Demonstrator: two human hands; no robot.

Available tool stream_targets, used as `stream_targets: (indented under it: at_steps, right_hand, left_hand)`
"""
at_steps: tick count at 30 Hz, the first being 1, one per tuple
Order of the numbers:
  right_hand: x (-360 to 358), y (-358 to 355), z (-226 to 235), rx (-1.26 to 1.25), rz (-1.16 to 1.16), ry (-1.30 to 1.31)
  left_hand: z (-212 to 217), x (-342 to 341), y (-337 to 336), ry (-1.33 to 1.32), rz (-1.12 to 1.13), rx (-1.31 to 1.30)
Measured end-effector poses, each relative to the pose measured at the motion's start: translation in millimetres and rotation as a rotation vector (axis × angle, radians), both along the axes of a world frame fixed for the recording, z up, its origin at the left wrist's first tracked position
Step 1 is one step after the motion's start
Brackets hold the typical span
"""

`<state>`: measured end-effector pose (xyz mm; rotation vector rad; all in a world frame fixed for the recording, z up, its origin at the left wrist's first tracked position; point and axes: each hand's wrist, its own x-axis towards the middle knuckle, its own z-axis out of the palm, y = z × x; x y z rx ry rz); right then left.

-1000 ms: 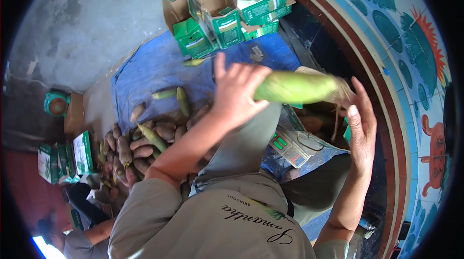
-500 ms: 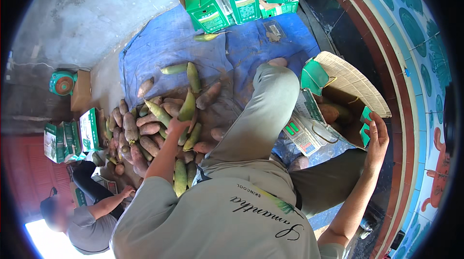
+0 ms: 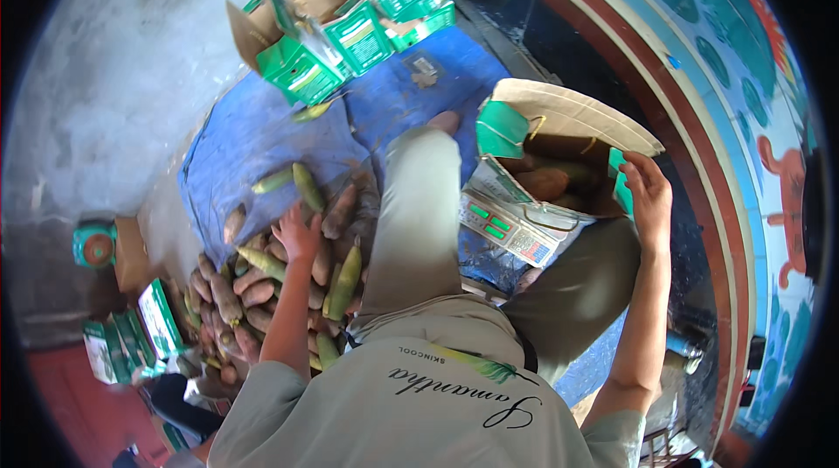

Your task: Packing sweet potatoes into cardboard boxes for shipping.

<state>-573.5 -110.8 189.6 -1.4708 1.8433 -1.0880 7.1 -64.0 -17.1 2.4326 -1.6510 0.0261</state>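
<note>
My left hand (image 3: pixel 299 235) is over the pile of vegetables, fingers apart, touching the roots below it and holding nothing that I can see. Long green radishes (image 3: pixel 343 283) and reddish-brown roots (image 3: pixel 225 300) lie heaped around it. Two more green radishes (image 3: pixel 306 186) lie just beyond my fingertips. On my right, an upright carton (image 3: pixel 577 110) stands on a digital scale (image 3: pixel 511 235) with several roots (image 3: pixel 546 181) inside. My right hand (image 3: pixel 647 193) is at its near right side, fingers bent over a green flap (image 3: pixel 621 184).
Green and white cartons (image 3: pixel 358 35), some with raised flaps, stand at the far end of the blue sheet (image 3: pixel 262 123). More cartons (image 3: pixel 157 319) and a green fan (image 3: pixel 93 245) are at left. A tiled, painted wall (image 3: pixel 725 57) curves along the right.
My left hand has let go of a large green radish and reached farther over the pile. My right hand stays at the carton flap. The whole view has turned and shifted.
</note>
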Motion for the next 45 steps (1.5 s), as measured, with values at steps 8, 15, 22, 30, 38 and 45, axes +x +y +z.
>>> stream_targets:
  at_steps: [8, 15, 22, 30, 38, 45]
  right_hand:
    - [-11, -26, -13, -0.252, -0.058, 0.532]
    - [-10, -85, -51, -0.379, -0.072, 0.945]
    - [-19, -102, -68, -0.025, 0.004, 1.037]
    - [-15, -88, -73, 0.025, 0.075, 1.135]
    - [-79, -23, -63, -0.152, -0.136, 1.026]
    - [-157, 112, -44, -0.137, -0.461, 0.764]
  left_hand:
    - [210, -186, -98, 0.439, -0.904, -0.361]
    - [195, -280, -111, 0.284, -1.287, -0.056]
    - [170, -314, -126, 0.158, -1.367, -0.032]
    - [168, -323, -140, 0.105, -1.348, 0.086]
    - [208, -376, -131, 0.058, -1.48, 0.003]
    - [261, -468, -79, 0.053, -1.859, -0.17]
